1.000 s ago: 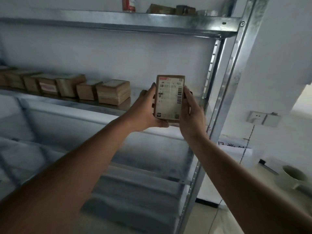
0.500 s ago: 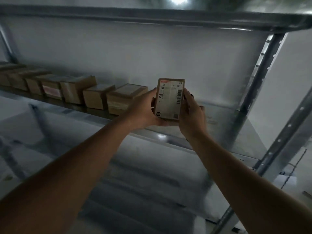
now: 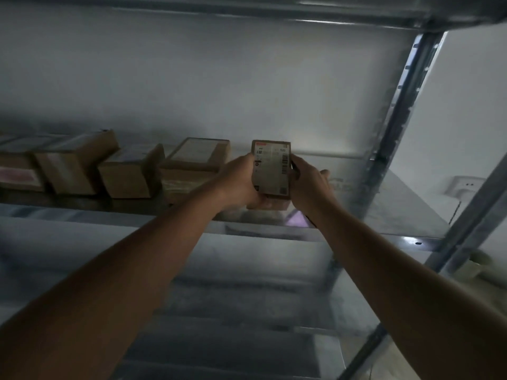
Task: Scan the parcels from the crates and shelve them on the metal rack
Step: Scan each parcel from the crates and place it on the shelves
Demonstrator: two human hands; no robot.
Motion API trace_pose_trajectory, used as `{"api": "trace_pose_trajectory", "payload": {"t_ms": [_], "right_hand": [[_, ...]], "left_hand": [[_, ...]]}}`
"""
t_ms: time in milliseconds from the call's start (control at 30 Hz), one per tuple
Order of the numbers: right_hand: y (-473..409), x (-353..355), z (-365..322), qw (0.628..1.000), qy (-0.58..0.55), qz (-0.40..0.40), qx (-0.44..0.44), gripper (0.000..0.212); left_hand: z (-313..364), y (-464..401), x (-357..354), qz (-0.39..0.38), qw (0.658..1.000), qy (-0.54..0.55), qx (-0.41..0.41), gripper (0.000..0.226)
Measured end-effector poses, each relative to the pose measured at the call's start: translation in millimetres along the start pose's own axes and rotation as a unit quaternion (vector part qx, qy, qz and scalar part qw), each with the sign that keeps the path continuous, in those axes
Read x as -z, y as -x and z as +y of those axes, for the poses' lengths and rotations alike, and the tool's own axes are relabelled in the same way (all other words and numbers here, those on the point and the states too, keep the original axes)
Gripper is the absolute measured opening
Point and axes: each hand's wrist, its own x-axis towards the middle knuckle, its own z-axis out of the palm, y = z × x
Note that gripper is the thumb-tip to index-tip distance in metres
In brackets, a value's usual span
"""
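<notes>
Nearest us, our left hand (image 3: 236,185) and right hand (image 3: 307,185) pinch one labelled parcel (image 3: 271,167) between them, upright over the shelf (image 3: 397,212) edge — not yet set down. At ten o'clock, a row of shelved parcels (image 3: 131,174) stands done. The crates are out of view. Beyond — a metal rack (image 3: 395,105) upright, pale wall, dim light.

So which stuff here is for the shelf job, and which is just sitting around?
For the job: the parcel gripped by both hands, left and right; the row of shelved parcels; the metal rack.

Just there: the wall socket; the white wall.
</notes>
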Motion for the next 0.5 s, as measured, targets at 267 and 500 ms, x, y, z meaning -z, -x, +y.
{"api": "trace_pose_trajectory", "payload": {"t_ms": [267, 500], "right_hand": [[-12, -7, -4, 0.994, 0.084, -0.032, -0.057, 0.05], [-31, -12, -13, 0.98, 0.167, -0.083, -0.067, 0.05]], "left_hand": [[-5, -13, -3, -0.059, 0.997, -0.051, 0.007, 0.083], [-7, -22, 5, -0.083, 0.992, -0.075, 0.052, 0.072]]}}
